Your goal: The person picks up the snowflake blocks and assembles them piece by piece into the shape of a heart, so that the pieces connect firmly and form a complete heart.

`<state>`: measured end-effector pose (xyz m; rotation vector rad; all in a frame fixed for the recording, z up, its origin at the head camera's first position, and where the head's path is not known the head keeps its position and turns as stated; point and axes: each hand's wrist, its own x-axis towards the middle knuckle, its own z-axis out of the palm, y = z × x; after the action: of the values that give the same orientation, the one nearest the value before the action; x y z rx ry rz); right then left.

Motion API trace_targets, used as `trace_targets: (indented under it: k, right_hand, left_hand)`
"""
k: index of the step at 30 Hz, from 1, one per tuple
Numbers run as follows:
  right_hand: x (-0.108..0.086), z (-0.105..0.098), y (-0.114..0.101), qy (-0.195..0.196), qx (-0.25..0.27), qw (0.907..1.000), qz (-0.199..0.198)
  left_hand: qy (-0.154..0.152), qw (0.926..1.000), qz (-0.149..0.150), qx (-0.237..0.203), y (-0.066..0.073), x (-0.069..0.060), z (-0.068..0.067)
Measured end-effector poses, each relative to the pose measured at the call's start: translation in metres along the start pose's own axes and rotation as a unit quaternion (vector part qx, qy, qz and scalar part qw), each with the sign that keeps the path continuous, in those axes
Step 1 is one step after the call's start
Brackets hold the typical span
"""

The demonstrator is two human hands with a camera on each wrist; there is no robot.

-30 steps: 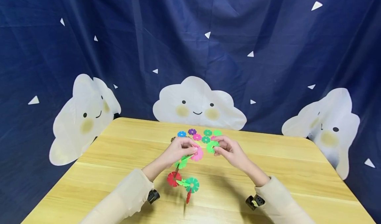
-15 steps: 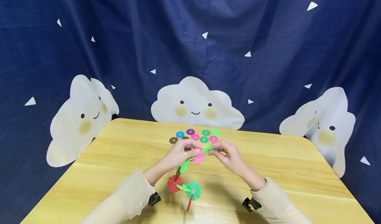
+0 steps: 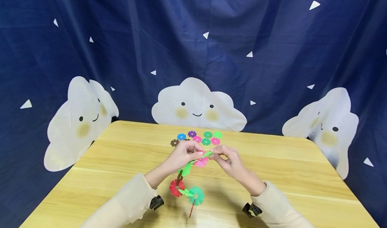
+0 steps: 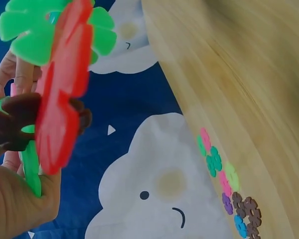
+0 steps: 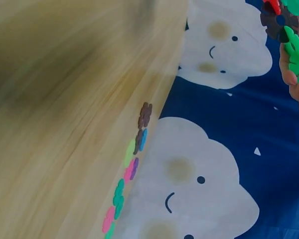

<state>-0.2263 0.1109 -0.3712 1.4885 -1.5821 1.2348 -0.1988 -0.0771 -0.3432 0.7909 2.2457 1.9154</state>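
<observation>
My left hand pinches a pink notched flower disc at the end of a hanging chain of joined discs. Down the chain come a green disc, a brown disc, a red disc, a light green disc, a teal disc and an edge-on red disc. My right hand pinches another green disc, held edge-on against the pink one; whether their slots interlock I cannot tell. In the left wrist view, the red disc partly hides the left hand.
Several loose discs lie near the table's far edge, among them a blue disc, a purple disc and a brown disc. Behind the wooden table hangs a dark blue curtain with white clouds.
My right hand has moved left and turned its green disc edge-on, bringing it from apart to against the pink disc. The left hand keeps its pinch, and the chain hangs slightly lower.
</observation>
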Motion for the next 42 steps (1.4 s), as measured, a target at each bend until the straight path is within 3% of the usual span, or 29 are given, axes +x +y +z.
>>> trace_targets:
  k: [3, 11, 23, 32, 38, 42]
  right_hand:
    - [0.0, 0.0, -0.001, 0.0, -0.006, 1.0, 0.003]
    - [-0.001, -0.008, -0.004, -0.037, -0.004, 0.9978, 0.056]
    - [0.003, -0.009, 0.002, -0.041, -0.014, 0.9989, 0.018]
    - [0.001, 0.001, 0.003, -0.061, -0.023, 0.9978, 0.014]
    - [0.002, 0.002, 0.003, -0.054, -0.024, 0.998, 0.021]
    - [-0.001, 0.001, 0.005, -0.053, -0.013, 0.9968, 0.058]
  left_hand:
    - [-0.006, 1.0, 0.0, 0.002, -0.001, 0.0, -0.001]
    - [-0.024, 0.9995, -0.02, 0.004, -0.004, -0.001, -0.006]
    - [-0.055, 0.9954, -0.072, 0.032, -0.01, -0.002, -0.011]
    - [-0.075, 0.9864, -0.038, 0.141, -0.015, -0.005, -0.008]
    - [-0.068, 0.9883, -0.04, 0.13, -0.017, -0.003, -0.006]
    - [-0.063, 0.9893, -0.043, 0.124, -0.019, -0.003, -0.008]
